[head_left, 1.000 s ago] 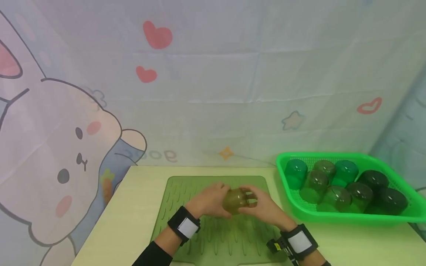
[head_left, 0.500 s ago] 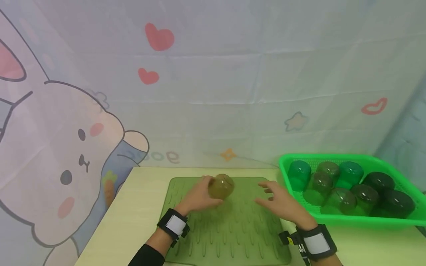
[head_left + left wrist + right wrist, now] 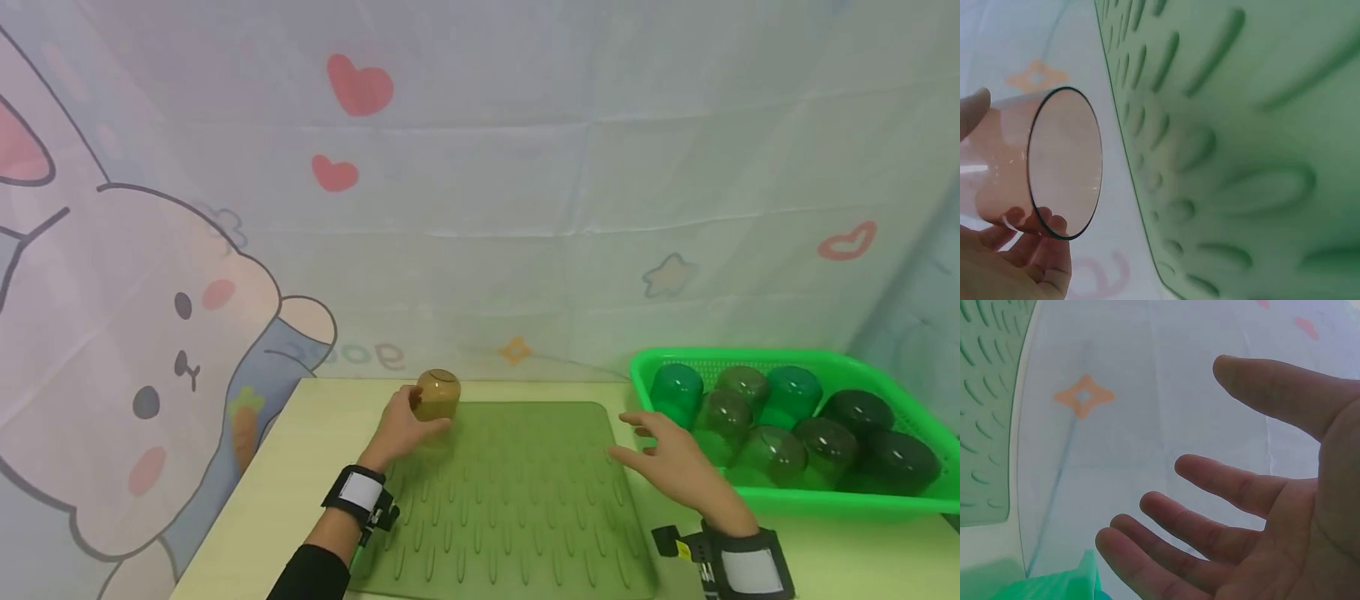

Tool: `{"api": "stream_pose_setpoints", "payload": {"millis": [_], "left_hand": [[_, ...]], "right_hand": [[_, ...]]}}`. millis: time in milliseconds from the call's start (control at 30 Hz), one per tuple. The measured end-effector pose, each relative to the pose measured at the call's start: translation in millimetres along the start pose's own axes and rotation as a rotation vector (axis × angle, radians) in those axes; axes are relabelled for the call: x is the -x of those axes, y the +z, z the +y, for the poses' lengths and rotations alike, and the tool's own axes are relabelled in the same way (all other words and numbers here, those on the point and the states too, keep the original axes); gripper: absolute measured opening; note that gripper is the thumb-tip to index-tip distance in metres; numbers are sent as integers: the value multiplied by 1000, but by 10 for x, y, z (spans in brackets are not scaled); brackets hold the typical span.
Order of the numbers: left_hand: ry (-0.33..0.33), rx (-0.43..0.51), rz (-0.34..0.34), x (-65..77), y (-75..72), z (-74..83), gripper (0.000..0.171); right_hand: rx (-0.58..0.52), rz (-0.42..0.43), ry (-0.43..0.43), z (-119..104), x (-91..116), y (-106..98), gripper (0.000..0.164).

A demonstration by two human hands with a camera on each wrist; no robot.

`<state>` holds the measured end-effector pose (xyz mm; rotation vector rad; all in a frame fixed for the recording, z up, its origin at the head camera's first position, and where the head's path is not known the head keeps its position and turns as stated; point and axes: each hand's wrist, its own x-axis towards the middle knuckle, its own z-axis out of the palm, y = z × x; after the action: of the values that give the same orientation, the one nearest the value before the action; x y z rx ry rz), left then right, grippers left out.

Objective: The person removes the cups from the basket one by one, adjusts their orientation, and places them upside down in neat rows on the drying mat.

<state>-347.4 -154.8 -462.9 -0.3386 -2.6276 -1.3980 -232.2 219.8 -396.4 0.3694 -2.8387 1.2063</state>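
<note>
An amber see-through cup (image 3: 439,393) is in my left hand (image 3: 399,431), over the far left corner of the green ridged mat (image 3: 525,492). Fingers and thumb curl round the cup's sides. In the left wrist view the cup (image 3: 1054,162) shows its dark-edged open rim facing the mat, so it is upside down, and a gap shows between rim and mat. My right hand (image 3: 678,462) hovers between the mat's right edge and the green basket (image 3: 750,496), with nothing in it. The right wrist view shows that hand's fingers (image 3: 1210,487) spread apart and relaxed.
The green basket stands at the back right, holding several upside-down cups: teal ones (image 3: 677,392), greenish-brown ones (image 3: 772,454) and dark ones (image 3: 898,460). Behind the pale table (image 3: 300,467) hangs a printed cloth (image 3: 480,208) with a rabbit and hearts.
Both hands were on the cup at first. My right hand let go and moved right towards the basket. My left hand carried the cup left to the mat's far left corner.
</note>
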Motion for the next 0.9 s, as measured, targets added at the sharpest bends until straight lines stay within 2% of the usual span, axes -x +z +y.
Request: {"api": "stream_pose_setpoints", "payload": {"millis": [167, 333, 600, 900], "left_hand": [[-85, 36, 60, -44, -46, -127, 73], [-138, 74, 75, -24, -62, -202, 71], [-137, 95, 98, -57, -115, -312, 73], [-169, 105, 104, -83, -103, -391, 73]], "right_hand": [[-11, -2, 22, 29, 40, -47, 70], [-22, -3, 7, 39, 64, -62, 67], [-21, 15, -10, 58, 61, -87, 64], [-25, 21, -26, 67, 55, -112, 62]]}}
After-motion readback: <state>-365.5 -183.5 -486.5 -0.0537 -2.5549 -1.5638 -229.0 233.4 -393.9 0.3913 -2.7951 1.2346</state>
